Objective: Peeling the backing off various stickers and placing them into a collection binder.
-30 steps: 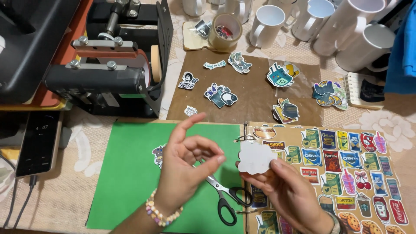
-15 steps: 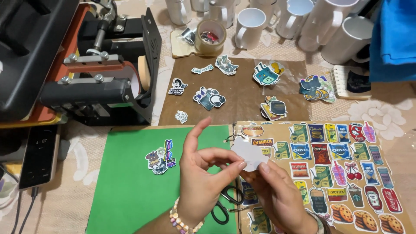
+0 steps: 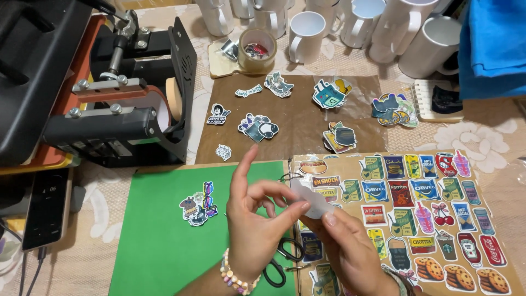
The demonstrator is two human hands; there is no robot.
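Head view: left hand (image 3: 257, 219), right hand (image 3: 350, 246) both pinching white sticker cutout (image 3: 311, 200) above green mat (image 3: 159, 246) edge.

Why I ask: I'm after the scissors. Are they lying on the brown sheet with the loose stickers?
No, the scissors lie on the green mat, partly hidden under the left hand.

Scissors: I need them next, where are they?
In the head view the black-handled scissors lie on the green mat, low centre, partly hidden beneath the left hand and right hand.
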